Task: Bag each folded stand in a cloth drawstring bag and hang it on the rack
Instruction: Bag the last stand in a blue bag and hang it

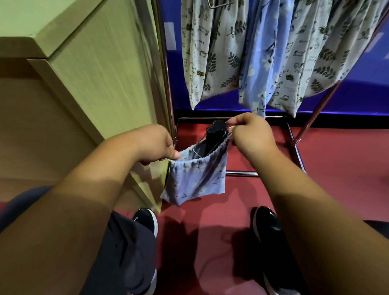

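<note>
A small blue floral drawstring bag (197, 183) hangs in mid-air between a person's two hands, above a red floor (345, 163) and just in front of the base of a metal rack (162, 47). A black folded stand (214, 138) sits inside the bag, its upper end poking out of the gathered mouth. The left hand (155, 146) pinches the left corner of the bag's mouth between thumb and curled fingers. The right hand (250, 135), held higher and farther forward, pinches the right corner of the mouth, beside the stand's exposed top; whether it holds cloth or cord cannot be told. The mouth is stretched on a slant between the two grips and the bag's body sags below.

On the rack behind, three filled cloth bags hang side by side and touching: a beige leaf-print bag (208, 52), a blue floral bag (261, 63) and a second beige printed bag (318, 54). A blue wall (388, 78) stands behind them. A pale wooden table (81, 68) rises just left of the rack's upright. Below, the person's black shoes (147, 221) stand on the floor, feet apart.
</note>
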The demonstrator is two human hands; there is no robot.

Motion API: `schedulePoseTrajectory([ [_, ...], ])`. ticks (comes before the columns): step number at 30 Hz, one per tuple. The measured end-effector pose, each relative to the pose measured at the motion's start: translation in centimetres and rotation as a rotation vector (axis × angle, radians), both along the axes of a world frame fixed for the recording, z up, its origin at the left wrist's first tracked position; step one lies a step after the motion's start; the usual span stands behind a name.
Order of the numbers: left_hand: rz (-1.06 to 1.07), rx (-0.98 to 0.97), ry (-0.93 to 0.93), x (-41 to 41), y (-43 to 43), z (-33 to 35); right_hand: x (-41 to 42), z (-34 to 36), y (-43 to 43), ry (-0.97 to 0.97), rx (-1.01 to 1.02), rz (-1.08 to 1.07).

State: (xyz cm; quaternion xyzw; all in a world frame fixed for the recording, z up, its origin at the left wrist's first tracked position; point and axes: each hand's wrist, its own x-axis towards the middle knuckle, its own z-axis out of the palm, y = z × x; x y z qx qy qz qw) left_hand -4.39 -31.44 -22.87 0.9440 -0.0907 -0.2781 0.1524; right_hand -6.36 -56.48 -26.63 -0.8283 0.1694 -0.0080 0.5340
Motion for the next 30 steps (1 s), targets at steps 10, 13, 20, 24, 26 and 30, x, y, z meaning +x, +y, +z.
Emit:
schedulePoseTrajectory([
  [10,0.126,-0.166,-0.124,0.0,-0.4,0.1,0.9,1.0,0.7,0.141,0.555,-0.090],
  [13,0.160,-0.187,-0.168,0.2,-0.5,-0.1,0.9,0.9,0.7,0.167,0.545,-0.031],
  [20,0.139,-0.149,-0.180,-0.1,-0.7,-0.1,0.4,-0.1,0.9,0.092,0.414,0.153],
  [24,0.128,-0.133,-0.185,-0.1,-0.7,0.1,0.6,-0.8,0.9,0.089,0.477,0.161],
  [26,0.135,-0.142,-0.191,-0.1,-0.7,0.2,0.6,-1.0,0.9,0.073,0.482,0.159],
  [30,0.142,-0.117,-0.157,-0.2,-0.4,0.3,0.8,-1.2,1.0,0.039,0.487,0.164],
])
